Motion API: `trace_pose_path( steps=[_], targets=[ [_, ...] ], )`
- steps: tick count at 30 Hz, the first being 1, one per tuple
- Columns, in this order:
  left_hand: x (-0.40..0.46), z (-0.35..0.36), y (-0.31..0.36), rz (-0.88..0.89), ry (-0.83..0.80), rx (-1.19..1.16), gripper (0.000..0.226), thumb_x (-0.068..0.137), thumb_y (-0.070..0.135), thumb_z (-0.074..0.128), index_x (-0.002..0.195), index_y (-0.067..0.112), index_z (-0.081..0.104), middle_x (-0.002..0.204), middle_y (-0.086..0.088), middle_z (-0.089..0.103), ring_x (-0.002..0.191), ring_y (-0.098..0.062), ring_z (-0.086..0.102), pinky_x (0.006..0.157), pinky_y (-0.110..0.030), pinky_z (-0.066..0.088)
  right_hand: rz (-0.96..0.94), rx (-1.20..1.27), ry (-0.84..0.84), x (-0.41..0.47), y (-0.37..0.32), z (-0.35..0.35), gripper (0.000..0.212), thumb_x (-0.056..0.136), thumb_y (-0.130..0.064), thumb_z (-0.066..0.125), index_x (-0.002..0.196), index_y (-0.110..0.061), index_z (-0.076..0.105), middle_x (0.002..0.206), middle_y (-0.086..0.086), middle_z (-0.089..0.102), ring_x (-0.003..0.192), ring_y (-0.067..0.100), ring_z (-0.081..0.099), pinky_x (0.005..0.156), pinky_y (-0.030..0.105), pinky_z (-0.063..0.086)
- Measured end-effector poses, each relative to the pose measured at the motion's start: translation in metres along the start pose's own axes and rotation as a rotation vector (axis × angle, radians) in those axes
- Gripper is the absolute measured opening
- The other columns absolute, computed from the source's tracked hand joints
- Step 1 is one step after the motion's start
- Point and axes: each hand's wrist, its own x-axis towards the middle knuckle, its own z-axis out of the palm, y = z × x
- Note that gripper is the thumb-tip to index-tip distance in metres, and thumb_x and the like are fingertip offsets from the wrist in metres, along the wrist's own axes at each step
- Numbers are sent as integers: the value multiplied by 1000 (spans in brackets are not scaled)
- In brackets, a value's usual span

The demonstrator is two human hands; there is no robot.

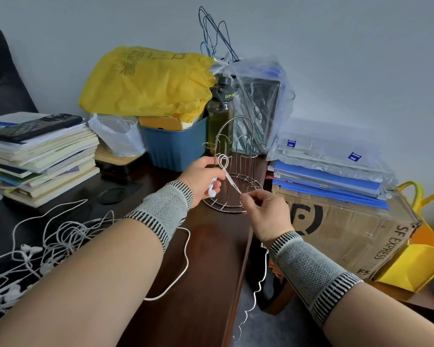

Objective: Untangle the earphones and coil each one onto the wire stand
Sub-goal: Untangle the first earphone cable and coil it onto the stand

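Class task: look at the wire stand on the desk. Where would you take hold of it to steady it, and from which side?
Probably the arched handle at the top of the wire stand, taken from above. It rises clear of the uprights, whereas the left hand and right hand work the white earphone cable round the lower front, and a bottle stands close behind.

Both my forearms stretched forward, knit wrist bands on. Left hand point(201, 177) curled, gripping; right hand point(266, 214) pinching, fingers bent.

Hands point(236, 194) pinch earphone point(212, 190) cord — beside wire stand point(238, 156).
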Motion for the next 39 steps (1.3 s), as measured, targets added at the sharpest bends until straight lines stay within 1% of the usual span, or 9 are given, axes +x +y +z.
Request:
trace_pose_path(
  steps=[5, 8, 12, 19, 24, 28, 31, 35, 39],
  targets=[
    [-23, 3, -5, 41, 13, 45, 34, 85, -4, 61, 116, 9, 56, 80, -7, 59, 52, -12, 47, 55, -27, 46, 15, 22, 39, -7, 0, -8, 19, 87, -24, 64, 72, -14, 72, 53, -11, 57, 49, 1, 49, 53, 19, 38],
    [-43, 3, -14, 72, 38, 5, 31, 85, -4, 61, 114, 7, 56, 77, -5, 57, 50, -11, 46, 50, -26, 41, 29, 54, 33, -18, -4, -15, 20, 85, -20, 64, 66, -18, 69, 52, -11, 57, 47, 0, 48, 52, 17, 37],
    [-73, 4, -29, 125, 69, -45, 29, 84, -3, 61, 111, 7, 58, 71, -2, 56, 48, -11, 45, 53, -28, 39, -3, 151, -9, -41, -10, -22, 19, 87, -24, 65, 69, -21, 69, 54, -10, 58, 50, 3, 49, 55, 20, 42],
    [-118, 5, -40, 192, 87, -81, 34, 85, -1, 60, 116, 12, 57, 74, -5, 56, 49, -10, 44, 55, -28, 37, 15, 245, -86, -74, -19, -25, 29, 87, -16, 64, 58, -21, 61, 44, -13, 50, 40, -1, 42, 49, 16, 36],
    [-130, 5, -41, 289, 169, -21, 39, 86, 9, 63, 120, 23, 51, 70, 1, 59, 51, -10, 48, 57, -29, 41, -61, 213, -56, -85, -24, -22, 20, 88, -21, 66, 69, -21, 71, 48, -17, 57, 49, -2, 50, 54, 11, 40],
    [-131, 3, -39, 378, 223, 65, 21, 88, 17, 65, 106, 17, 55, 73, 4, 60, 50, -5, 51, 58, -25, 43, -107, 174, -28, -89, -26, -19, 17, 89, -24, 65, 78, -17, 74, 61, 0, 67, 53, 4, 54, 57, 22, 48],
    [-130, 5, -41, 410, 184, 128, 7, 91, 24, 62, 90, 17, 61, 71, 8, 63, 50, -1, 52, 56, -23, 42, -118, 154, -10, -90, -28, -16, 16, 91, -25, 63, 81, -18, 74, 56, -8, 61, 47, 0, 50, 54, 19, 45],
    [-127, 4, -50, 374, 173, 100, 21, 94, 23, 57, 74, 19, 62, 59, 12, 62, 52, -3, 51, 52, -28, 40, -139, 147, -1, -91, -32, -16, 16, 92, -25, 62, 83, -19, 74, 50, -13, 55, 46, 0, 49, 53, 17, 41],
    [-127, 1, -53, 392, 197, 109, 21, 95, 21, 58, 75, 21, 65, 59, 12, 61, 53, 0, 51, 54, -24, 43, -123, 152, -15, -92, -34, -15, 21, 92, -26, 60, 74, -21, 69, 46, -14, 53, 46, 2, 48, 53, 20, 41]
  ],
)
